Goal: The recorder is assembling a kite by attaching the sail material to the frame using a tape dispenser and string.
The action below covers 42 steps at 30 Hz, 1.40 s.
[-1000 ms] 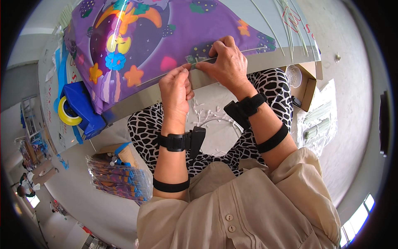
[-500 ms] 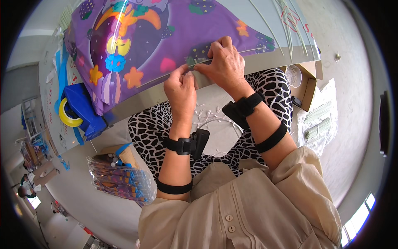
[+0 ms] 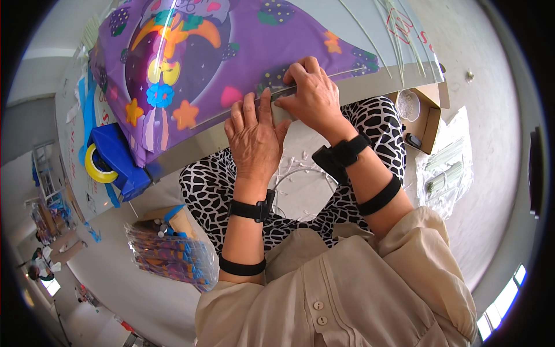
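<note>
A purple printed fabric sheet (image 3: 196, 98) with a pointed corner at the right, kite-like in shape, is spread over the table. Along its near edge runs a thin pale rod (image 3: 347, 72). My left hand (image 3: 254, 136) lies over this edge with its fingers stretched out and parted, the fingertips on the fabric beside the rod. Just to its right, my right hand (image 3: 314, 98) has curled fingers, and its thumb presses toward them at the rod. Its grip is partly hidden by the fingers themselves.
A blue tape dispenser (image 3: 118, 162) with yellow tape stands at the table's left edge. Several thin pale rods (image 3: 399, 40) lie far right. Below right are an open cardboard box (image 3: 429, 113) and a plastic bag of rods (image 3: 445, 173). A plastic-wrapped bundle (image 3: 167, 254) sits lower left.
My left hand has gone from a pinch at the edge to outstretched, parted fingers, turning palm down. My right hand has shifted slightly left along the rod. The fabric has moved slightly.
</note>
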{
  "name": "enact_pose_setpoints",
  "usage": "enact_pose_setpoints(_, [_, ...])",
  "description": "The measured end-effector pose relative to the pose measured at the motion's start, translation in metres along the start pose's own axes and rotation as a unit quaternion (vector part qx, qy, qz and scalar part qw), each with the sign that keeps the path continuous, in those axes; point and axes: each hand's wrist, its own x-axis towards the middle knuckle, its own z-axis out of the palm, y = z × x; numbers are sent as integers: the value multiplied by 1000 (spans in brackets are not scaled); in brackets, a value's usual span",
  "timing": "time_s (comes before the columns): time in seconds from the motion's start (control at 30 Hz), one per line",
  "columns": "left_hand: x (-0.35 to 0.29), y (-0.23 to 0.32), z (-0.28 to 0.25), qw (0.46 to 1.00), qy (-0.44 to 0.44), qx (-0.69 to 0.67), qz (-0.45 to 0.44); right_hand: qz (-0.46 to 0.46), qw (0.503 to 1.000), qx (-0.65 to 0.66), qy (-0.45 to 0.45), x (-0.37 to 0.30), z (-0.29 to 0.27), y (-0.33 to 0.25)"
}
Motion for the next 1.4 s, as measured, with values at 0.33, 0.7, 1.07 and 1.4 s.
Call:
enact_pose_setpoints(0.33, [12,-2,-9,998,-52,-39,-12,-160,972,-171,-19,-28,-9,1])
enact_pose_setpoints(0.7, [-17,-25,-16,996,-61,12,-66,34,980,-172,96,-8,-47,61])
enact_pose_setpoints(1.07, [-7,-65,-34,974,-60,-203,-78,197,980,1,-13,34,-88,109])
enact_pose_setpoints(1.4, [28,-133,-58,997,73,-31,0,179,714,677,7,43,-121,79])
